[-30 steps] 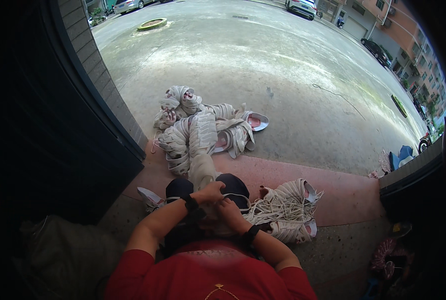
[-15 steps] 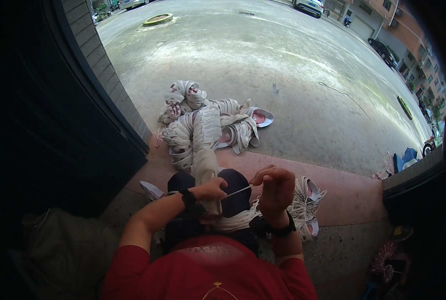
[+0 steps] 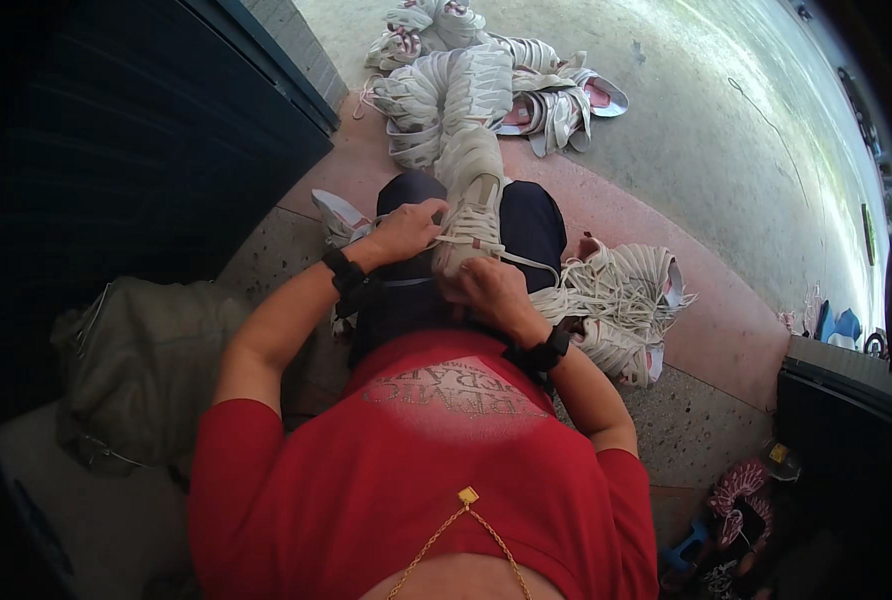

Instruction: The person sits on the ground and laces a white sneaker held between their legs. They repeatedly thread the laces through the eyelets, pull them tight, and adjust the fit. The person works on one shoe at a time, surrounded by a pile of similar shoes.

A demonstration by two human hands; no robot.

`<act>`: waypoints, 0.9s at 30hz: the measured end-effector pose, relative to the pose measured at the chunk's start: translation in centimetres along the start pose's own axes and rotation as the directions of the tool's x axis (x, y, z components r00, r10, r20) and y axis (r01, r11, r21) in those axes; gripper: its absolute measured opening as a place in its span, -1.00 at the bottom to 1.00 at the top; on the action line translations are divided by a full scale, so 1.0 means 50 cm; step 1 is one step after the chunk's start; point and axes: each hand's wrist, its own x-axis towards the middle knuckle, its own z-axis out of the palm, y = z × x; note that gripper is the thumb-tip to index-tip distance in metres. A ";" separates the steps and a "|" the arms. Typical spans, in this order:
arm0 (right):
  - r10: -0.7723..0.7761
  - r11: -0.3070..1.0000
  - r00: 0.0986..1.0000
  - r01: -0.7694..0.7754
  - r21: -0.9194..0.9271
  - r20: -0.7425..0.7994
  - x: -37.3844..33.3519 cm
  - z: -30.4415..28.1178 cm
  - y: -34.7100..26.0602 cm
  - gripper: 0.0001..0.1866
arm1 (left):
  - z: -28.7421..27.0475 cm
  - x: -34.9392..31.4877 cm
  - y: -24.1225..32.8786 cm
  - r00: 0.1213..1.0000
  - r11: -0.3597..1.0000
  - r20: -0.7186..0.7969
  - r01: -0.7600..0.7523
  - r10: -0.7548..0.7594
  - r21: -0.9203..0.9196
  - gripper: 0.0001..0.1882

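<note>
Between my knees lies a white shoe upper (image 3: 479, 215), its laces criss-crossed over an open tongue. It forms the near end of a long row of nested uppers (image 3: 478, 90) stretching away onto the ground. My left hand (image 3: 408, 230) is at the upper's left edge, fingers pinched on a white shoelace (image 3: 451, 240). At the toe end, my right hand (image 3: 496, 290) is closed on the upper; its fingertips are partly hidden. One lace end curves off to the right over my thigh.
To the right sits a heap of uppers with loose laces (image 3: 621, 300). A single upper (image 3: 341, 215) lies left of my knee. A dark green sack (image 3: 151, 360) slumps at the left, below a dark door (image 3: 166, 130). Pink-and-white cords (image 3: 741, 500) lie at lower right.
My right hand has come down from the raised position where it pulled a lace taut, to the upper's toe. My left hand stays beside the upper. The view has tilted downward.
</note>
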 end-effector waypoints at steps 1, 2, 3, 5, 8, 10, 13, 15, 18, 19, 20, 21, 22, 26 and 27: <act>-0.009 1.000 0.999 0.008 -0.016 -0.053 0.007 0.006 -0.002 -0.79 | -0.004 0.000 0.005 0.999 0.999 0.003 0.032 -0.032 -0.031 -0.67; -0.018 0.999 0.994 0.014 -0.032 -0.106 0.013 0.009 -0.002 -0.79 | -0.009 0.000 0.012 0.998 0.996 0.007 0.063 -0.063 -0.062 -0.67; -0.009 0.999 0.994 0.004 -0.047 -0.106 0.017 0.010 0.000 -0.79 | -0.012 0.000 0.017 0.997 0.994 0.026 0.069 -0.067 -0.084 -0.68; 0.001 0.997 0.994 -0.009 -0.075 -0.106 0.033 0.006 -0.003 -0.79 | -0.021 0.002 0.020 0.995 0.989 0.058 0.082 -0.075 -0.124 -0.69; -0.023 0.991 0.997 0.012 -0.137 -0.080 0.046 0.027 0.004 -0.79 | -0.023 -0.004 -0.012 0.970 0.963 0.106 -0.231 0.218 0.139 -0.76; 0.005 0.978 0.997 -0.020 -0.207 -0.073 0.064 0.046 0.012 -0.78 | -0.018 -0.011 -0.009 0.988 0.936 0.093 -0.145 0.122 0.322 -0.81; 0.020 0.949 1.000 -0.021 -0.313 -0.004 0.076 0.063 0.009 -0.78 | -0.010 -0.026 0.027 1.000 0.896 0.012 -0.010 0.004 0.445 -0.86; -0.048 0.936 0.995 0.075 -0.343 0.087 0.077 0.055 0.004 -0.81 | 0.006 -0.031 0.042 0.997 0.889 -0.070 0.072 -0.045 0.452 -0.88; -0.274 0.961 0.953 0.266 0.078 0.126 0.075 -0.005 0.012 -0.88 | 0.021 -0.031 0.055 0.979 0.910 -0.189 0.144 -0.074 0.389 -0.90; -0.119 0.671 0.909 -0.222 0.707 0.398 0.079 -0.091 -0.020 -0.85 | 0.020 -0.032 0.055 0.971 0.925 -0.221 0.163 -0.090 0.342 -0.90; 0.048 -0.071 0.776 -0.625 0.777 0.629 0.083 -0.179 -0.051 -0.78 | 0.023 -0.033 0.055 0.962 0.939 -0.249 0.182 -0.109 0.292 -0.90; -0.121 -0.297 0.912 -0.410 0.862 0.392 0.077 -0.258 -0.083 -0.75 | 0.028 -0.036 0.053 0.966 0.946 -0.224 0.186 -0.127 0.264 -0.89; -0.045 -0.472 0.978 -0.200 0.859 0.202 0.062 -0.337 -0.125 -0.79 | 0.034 -0.030 0.051 0.971 0.955 -0.196 0.184 -0.140 0.233 -0.88; -0.232 -0.596 0.958 -0.005 0.803 -0.166 0.010 -0.474 -0.190 -0.79 | 0.001 0.045 0.110 0.995 0.968 0.031 -0.096 0.091 0.230 -0.76; -0.263 -0.576 0.952 -0.025 0.817 -0.156 0.007 -0.473 -0.208 -0.80 | -0.008 0.074 0.125 0.959 0.984 0.229 -0.176 0.165 0.028 -0.73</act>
